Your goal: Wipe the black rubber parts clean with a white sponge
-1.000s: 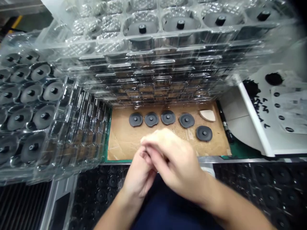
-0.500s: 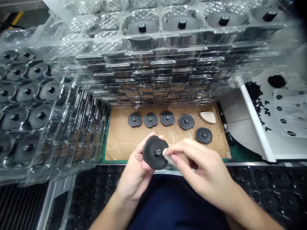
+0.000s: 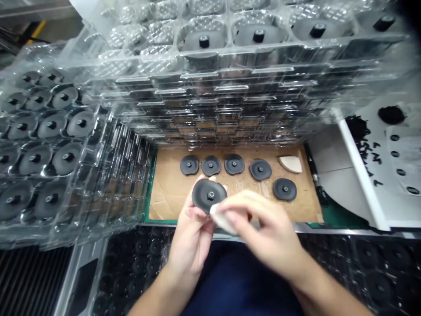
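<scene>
A tall stack of clear moulded-plastic trays (image 3: 226, 57) is cut off by the upper edge. A flat brown cardboard sheet (image 3: 171, 197) is partly covered by the hands. A pale sheet with dark oval spots (image 3: 411, 153) is cropped at right; any lettering is too small to be read. Above the cardboard, a round black disc with a raised central stub (image 3: 202, 193) is held by the left hand (image 3: 191, 233), its fingers partly hidden behind. A blurred off-white pad (image 3: 222, 220) is pinched by the right hand (image 3: 265, 224), overlapping the disc's rim.
</scene>
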A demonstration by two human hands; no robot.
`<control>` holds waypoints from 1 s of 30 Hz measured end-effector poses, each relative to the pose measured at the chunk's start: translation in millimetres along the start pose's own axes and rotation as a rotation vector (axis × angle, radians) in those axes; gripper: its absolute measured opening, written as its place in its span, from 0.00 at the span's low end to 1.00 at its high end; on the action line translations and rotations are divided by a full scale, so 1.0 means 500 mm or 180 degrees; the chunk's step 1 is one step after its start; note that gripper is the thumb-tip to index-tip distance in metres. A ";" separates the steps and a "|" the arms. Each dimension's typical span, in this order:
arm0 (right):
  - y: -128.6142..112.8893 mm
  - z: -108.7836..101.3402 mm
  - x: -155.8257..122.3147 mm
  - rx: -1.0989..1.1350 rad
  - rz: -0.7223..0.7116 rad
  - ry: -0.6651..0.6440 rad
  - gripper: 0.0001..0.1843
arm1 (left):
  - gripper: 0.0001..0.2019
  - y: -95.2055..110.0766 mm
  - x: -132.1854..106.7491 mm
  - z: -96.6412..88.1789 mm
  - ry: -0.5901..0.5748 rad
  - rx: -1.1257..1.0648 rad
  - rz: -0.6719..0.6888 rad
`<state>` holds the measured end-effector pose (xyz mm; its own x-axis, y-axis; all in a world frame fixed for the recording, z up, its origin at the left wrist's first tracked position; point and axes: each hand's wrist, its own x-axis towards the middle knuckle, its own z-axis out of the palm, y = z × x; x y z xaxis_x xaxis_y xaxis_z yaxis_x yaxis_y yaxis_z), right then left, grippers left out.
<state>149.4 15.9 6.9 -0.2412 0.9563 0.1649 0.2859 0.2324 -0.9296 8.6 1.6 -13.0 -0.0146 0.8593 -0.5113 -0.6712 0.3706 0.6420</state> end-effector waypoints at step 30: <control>0.076 0.006 -0.029 -0.0803 0.0663 0.0579 0.14 | 0.30 0.004 -0.007 -0.020 -0.0274 -0.0143 -0.0237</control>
<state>160.9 10.5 -31.8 0.0086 0.9983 0.0577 0.5365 0.0441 -0.8428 0.1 -4.0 -15.8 0.0989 0.8579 -0.5043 -0.7006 0.4199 0.5769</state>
